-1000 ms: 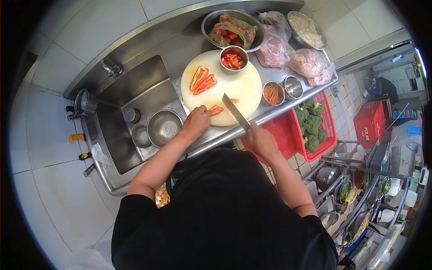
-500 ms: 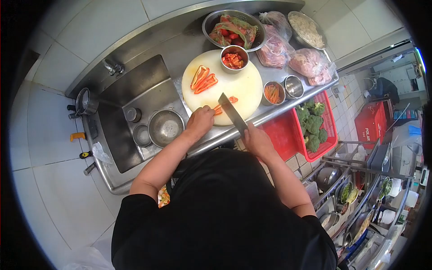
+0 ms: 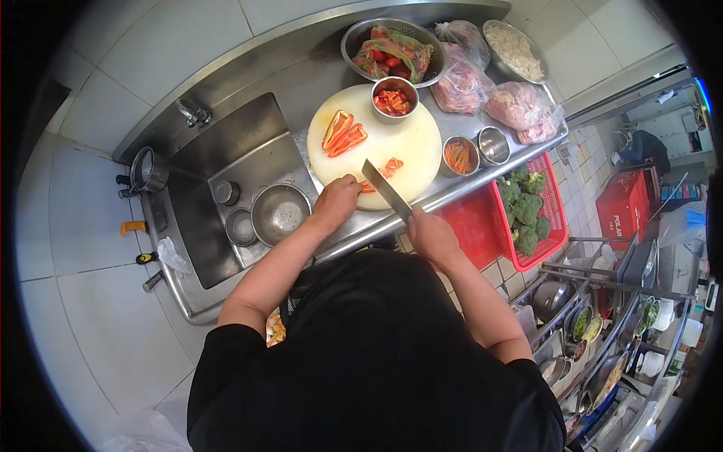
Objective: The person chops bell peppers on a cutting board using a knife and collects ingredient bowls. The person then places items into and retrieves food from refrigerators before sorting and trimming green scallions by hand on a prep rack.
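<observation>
My right hand (image 3: pixel 432 235) is closed round the handle of a cleaver (image 3: pixel 387 189), its blade slanting over the round cutting board (image 3: pixel 419 145). My left hand (image 3: pixel 338 202) presses with curled fingers on a red pepper strip (image 3: pixel 367 186) at the board's near edge, left of the blade. Small cut pepper pieces (image 3: pixel 392 166) lie just right of the blade. Farther back on the board are red pepper halves (image 3: pixel 344 135) and a steel cup of chopped red pepper (image 3: pixel 394 102).
A sink (image 3: pixel 226 162) with metal bowls is on the left. Behind the board sit a colander (image 3: pixel 352 59) and bagged meat (image 3: pixel 459 83). Small steel cups (image 3: pixel 493 145) stand to the right. A red basket of broccoli (image 3: pixel 525 215) is below the counter's edge. A person (image 3: pixel 648 153) is far right.
The cleaver blade has shifted slightly left along the pepper strip, and more cut pieces show to its right. My left hand stays at the strip.
</observation>
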`<state>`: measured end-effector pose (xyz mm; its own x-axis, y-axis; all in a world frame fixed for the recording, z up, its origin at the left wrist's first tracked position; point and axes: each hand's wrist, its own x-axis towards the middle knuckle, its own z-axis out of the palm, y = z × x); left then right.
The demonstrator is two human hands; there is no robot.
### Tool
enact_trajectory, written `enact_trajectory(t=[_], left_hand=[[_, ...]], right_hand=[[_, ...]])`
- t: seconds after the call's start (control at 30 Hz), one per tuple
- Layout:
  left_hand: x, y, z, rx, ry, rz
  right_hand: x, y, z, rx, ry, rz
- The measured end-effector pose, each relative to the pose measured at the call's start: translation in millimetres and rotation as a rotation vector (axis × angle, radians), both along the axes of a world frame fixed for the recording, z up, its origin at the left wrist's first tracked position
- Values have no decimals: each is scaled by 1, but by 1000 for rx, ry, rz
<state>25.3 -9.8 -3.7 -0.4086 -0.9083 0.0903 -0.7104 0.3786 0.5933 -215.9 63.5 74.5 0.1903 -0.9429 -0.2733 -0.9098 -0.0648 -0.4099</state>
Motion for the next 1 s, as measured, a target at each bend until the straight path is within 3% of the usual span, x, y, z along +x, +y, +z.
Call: enact_trajectory(t=[0.33, 0.57, 0.63, 0.67, 0.73, 0.8, 0.87, 1.0], left_hand=[[2, 7, -2, 3, 25, 88], [6, -3, -6, 19, 47, 131], [6, -11, -8, 113, 107, 285], [3, -12, -10, 115, 110, 284], [-8, -12, -15, -65, 259, 302], [-27, -14, -23, 55, 285, 272], [-55, -13, -29, -41, 321, 245], [-100, -21, -23, -28, 231, 216]], right_hand=[[10, 6, 36, -34, -128, -5], [-2, 5, 7, 41, -43, 9], [-13, 8, 9, 38, -159, -157], [-21, 9, 6, 39, -155, -158], [-40, 9, -14, -4, -406, -341], [-59, 4, -45, -33, -520, -361], [-66, 0, -52, 267, -766, -569], [-51, -2, -57, 372, -930, -603]])
